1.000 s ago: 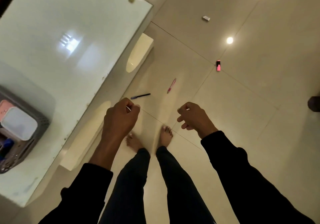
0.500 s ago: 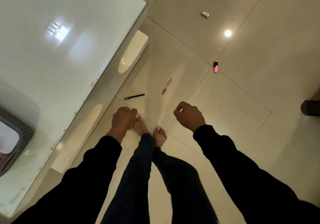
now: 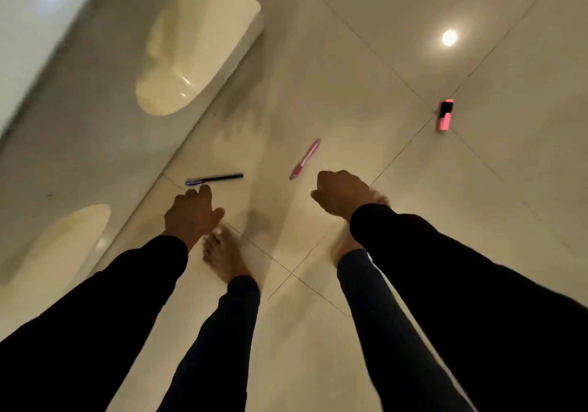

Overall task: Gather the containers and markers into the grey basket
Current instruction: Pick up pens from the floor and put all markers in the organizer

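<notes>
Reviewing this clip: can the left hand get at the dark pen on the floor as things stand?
Probably yes. The left hand hangs just short of the dark pen, fingers towards it, and bare floor lies between. The pen lies in the open, apart from the pink pen.

Dim warm indoor light, round ceiling-lamp glare [image 3: 449,37] reflecting off glossy floor tiles [image 3: 525,61], soft grey shadows ahead of the feet, motion blur strongest top left, wide-angle stretch at edges, black sleeves [image 3: 95,316] lacking detail
</notes>
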